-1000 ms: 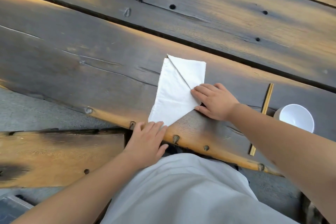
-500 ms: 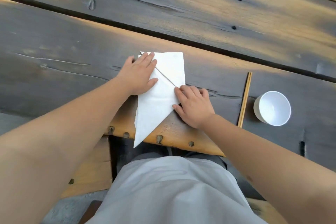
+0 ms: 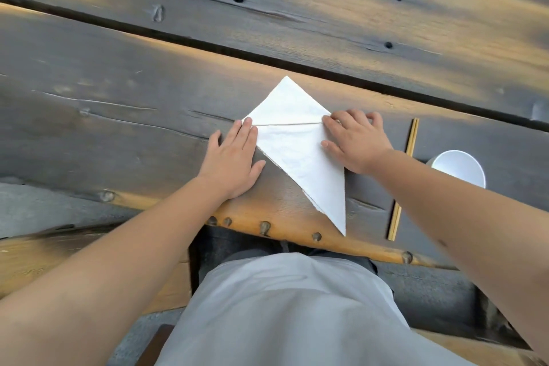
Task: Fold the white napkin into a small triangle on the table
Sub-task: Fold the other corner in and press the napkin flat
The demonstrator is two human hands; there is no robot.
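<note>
We note, mid-frame on weathered plank table [image 3: 118,104], both flat, straight-fingered hands, left hand [image 3: 230,162] and right hand [image 3: 358,142], pressing the apparently paper, kite-shaped white napkin [image 3: 297,151].

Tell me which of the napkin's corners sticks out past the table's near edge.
The long pointed corner of the white folded paper napkin, nearest the person; the other corners lie on the dark wooden table.

Napkin [image 3: 300,151] turned on the tabletop [image 3: 118,116] since half a second ago: top corner now points away, long tail toward the right grip's [image 3: 356,142] wrist side. Left grip [image 3: 234,160] slid off the upper flap to the left corner, fingers flat. Right grip moved to the right corner, on the fold line's end.
</note>
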